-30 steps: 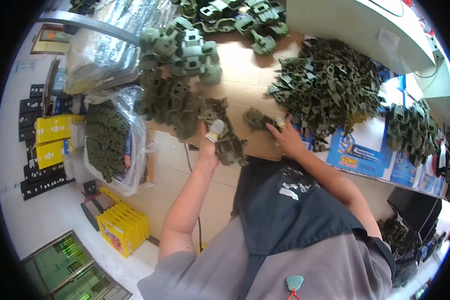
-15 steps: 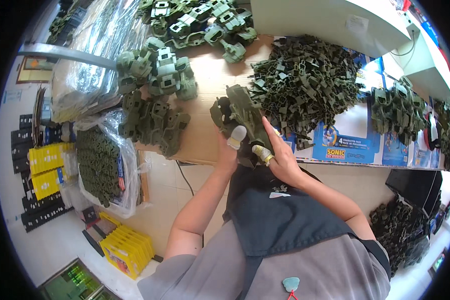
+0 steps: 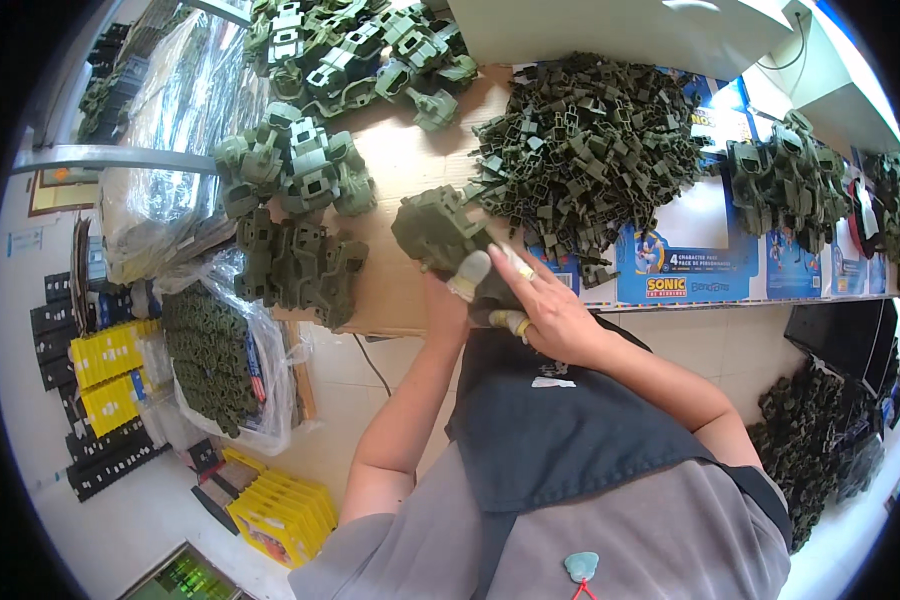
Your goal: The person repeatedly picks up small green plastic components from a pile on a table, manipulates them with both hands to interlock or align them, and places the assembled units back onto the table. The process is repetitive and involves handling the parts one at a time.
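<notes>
Over the near edge of the table, I hold an olive-green moulded plastic part [image 3: 432,228], boxy at its far end. My left hand [image 3: 450,308] grips it from the left and below, with a pale cover on the thumb; its other fingers are hidden under the part. On the right side, my right hand [image 3: 562,318] has its fingers along the part and its taped thumb below, closed about the near end. Left of the held part, a row of similar green plastic parts [image 3: 295,262] lies by the table's edge.
A big heap of small green plastic pieces [image 3: 590,150] lies to the right, on printed blue card [image 3: 690,262]. More large green parts [image 3: 320,165] stand at the far left. A plastic-lined box of green pieces [image 3: 210,350] and yellow holders [image 3: 280,508] are lower left.
The held part has turned, its far end swinging left and lower. My right hand has shifted slightly, with its fingers angled more across the part. The whole view has moved a little.
</notes>
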The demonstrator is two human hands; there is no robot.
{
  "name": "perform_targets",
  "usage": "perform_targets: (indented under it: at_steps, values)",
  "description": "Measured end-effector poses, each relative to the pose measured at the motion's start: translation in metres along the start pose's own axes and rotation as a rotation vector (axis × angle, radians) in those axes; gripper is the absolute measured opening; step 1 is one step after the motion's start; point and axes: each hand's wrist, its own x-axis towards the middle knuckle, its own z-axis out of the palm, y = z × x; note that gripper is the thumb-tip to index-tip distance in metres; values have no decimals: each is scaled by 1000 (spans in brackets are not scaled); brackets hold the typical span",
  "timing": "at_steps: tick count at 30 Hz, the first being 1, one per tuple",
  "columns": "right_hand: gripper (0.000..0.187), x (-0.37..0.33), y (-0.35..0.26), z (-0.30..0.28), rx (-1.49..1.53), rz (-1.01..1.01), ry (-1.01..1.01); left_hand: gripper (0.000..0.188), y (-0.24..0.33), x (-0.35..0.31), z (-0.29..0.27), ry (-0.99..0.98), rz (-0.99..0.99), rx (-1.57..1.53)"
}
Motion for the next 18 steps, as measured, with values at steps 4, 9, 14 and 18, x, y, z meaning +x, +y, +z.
perform_targets:
  at_steps: [4, 9, 14, 18]
  values:
    - [81, 3, 15, -9, 922, 204, 197, 49, 5, 4, -6, 47, -89, -324]
    - [71, 0, 41, -2, 1072, 390, -149, 40, 18, -1, 7, -34, -82, -327]
    - [68, -22, 62, -42, 313, 355, -75, 39, 66, -13, -14, -635, -166, 843]
    - [70, -32, 49, -63, 73, 270, -241, 64, 84, -16, 53, -606, 849, 1339]
